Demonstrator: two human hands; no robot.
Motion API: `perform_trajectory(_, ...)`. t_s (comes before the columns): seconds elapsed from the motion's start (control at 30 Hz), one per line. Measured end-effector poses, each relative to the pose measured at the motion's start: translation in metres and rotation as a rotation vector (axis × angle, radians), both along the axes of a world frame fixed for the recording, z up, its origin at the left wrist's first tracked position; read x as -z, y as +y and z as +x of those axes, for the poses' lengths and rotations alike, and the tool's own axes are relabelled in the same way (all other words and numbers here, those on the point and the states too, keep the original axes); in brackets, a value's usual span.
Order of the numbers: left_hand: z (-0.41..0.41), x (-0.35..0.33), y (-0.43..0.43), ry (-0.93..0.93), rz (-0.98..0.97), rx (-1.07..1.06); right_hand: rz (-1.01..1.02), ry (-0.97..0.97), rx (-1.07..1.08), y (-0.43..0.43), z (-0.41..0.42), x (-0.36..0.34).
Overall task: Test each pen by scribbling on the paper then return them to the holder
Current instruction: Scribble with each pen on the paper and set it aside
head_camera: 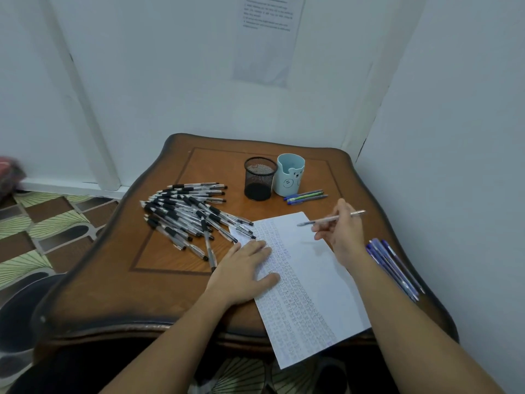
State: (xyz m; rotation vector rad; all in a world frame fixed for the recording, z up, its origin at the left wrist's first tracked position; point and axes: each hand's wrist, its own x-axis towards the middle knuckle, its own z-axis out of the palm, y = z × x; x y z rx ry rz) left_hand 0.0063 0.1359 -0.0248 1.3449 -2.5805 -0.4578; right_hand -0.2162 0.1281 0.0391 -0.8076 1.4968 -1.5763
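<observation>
The right hand [345,233] pinches a pen [331,218] above the paper [309,285], which overhangs the bench's [113,280] near edge. The left hand [244,270] lies flat on the paper, fingers straight. 2 holders [260,179] stand near the far edge.

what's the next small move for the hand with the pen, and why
Probably lower the pen in the right hand to the blank part of the paper and scribble: its tip hangs above the sheet, and the left hand presses the paper flat.

Print on wall notice [269,38] illegible
</observation>
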Motion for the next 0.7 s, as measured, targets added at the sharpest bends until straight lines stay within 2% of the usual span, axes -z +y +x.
perform_trajectory(0.13,0.000,0.001,-0.002,-0.007,-0.005,-0.002,0.063,0.028,-0.194,0.006,0.007,0.021)
perform_trajectory(0.3,-0.002,0.002,-0.003,-0.003,-0.007,-0.007,0.005,0.222,-0.214,0.003,0.011,0.037)
perform_trajectory(0.43,-0.002,0.003,-0.004,0.000,-0.008,-0.011,0.057,0.180,-0.349,0.001,0.017,0.052)
perform_trajectory(0.53,-0.002,0.004,-0.005,0.009,-0.001,-0.014,0.059,0.211,-0.294,0.001,0.016,0.060)
perform_trajectory(0.7,-0.002,0.007,-0.006,0.023,-0.008,-0.022,0.062,0.396,-0.228,0.002,0.016,0.068)
